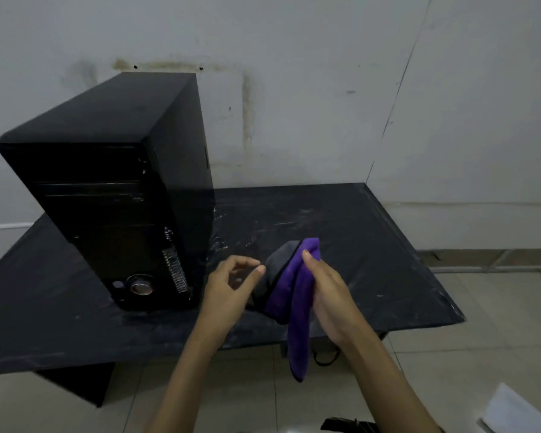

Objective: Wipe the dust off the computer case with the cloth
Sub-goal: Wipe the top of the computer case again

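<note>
My right hand grips the soft, floppy cloth mid-fold; left hand loosely curled, empty, beside it.

Case: black tower, standing upright on the left of the table.
Table: dark, scuffed top, sitting against a pale wall.
Cloth: purple and grey, hanging folded over the table's front edge.
Right hand: gripping the cloth.
Left hand: hovering just beside the cloth, fingers loosely curled, holding nothing.

Black table bears upright computer case at left
</note>
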